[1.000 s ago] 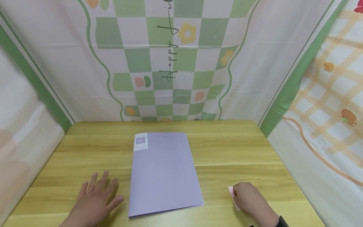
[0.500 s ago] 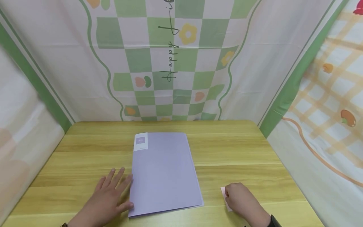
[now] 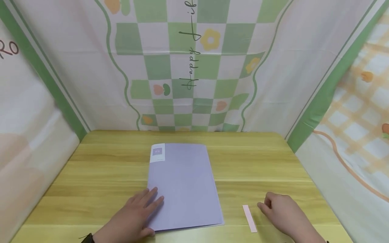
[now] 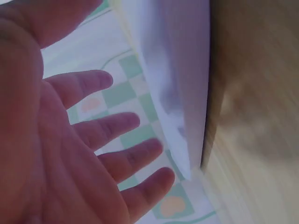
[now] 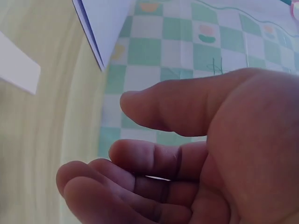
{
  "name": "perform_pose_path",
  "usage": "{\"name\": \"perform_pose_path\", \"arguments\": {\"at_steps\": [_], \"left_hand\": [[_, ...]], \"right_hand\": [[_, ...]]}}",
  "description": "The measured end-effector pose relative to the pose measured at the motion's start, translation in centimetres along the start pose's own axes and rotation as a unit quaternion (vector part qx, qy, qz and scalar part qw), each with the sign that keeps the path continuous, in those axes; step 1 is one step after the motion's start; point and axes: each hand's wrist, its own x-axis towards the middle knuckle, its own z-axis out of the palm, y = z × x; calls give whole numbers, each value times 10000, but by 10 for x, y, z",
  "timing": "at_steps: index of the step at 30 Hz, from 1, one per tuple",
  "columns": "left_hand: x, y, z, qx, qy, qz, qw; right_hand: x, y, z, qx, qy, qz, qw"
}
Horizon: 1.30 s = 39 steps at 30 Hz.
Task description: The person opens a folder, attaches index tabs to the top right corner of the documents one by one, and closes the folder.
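Observation:
A lavender folder with a white label at its upper left corner lies closed on the table. My left hand is over the folder's lower left edge, fingers spread and fairly straight. In the left wrist view, the palm of that hand faces the folder's edge with a gap between them. Right of the folder, a narrow pink paper strip lies flat on the table. Just right of the strip is my right hand. In the right wrist view its fingers are loosely bent and hold nothing.
The wood-grain table extends around the folder. A green and white checked cloth hangs behind its far edge. More cloth hangs on the left and on the right.
My left hand has moved right, from beside the folder to over its left edge. My right hand has let go of the pink paper strip and moved to its right.

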Motion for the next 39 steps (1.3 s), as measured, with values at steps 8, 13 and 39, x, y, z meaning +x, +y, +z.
{"name": "perform_pose_path", "arguments": {"at_steps": [8,13,39], "left_hand": [[4,3,4,50,-284,-132,9995],[7,3,4,117,-414,-123,9990],[70,91,23,2324,-116,-260,9722]], "right_hand": [[3,0,-1,-68,42,-217,9997],[11,-12,1,18,-89,-395,9992],[105,-98,49,-1445,-837,-2891,9426]]}}
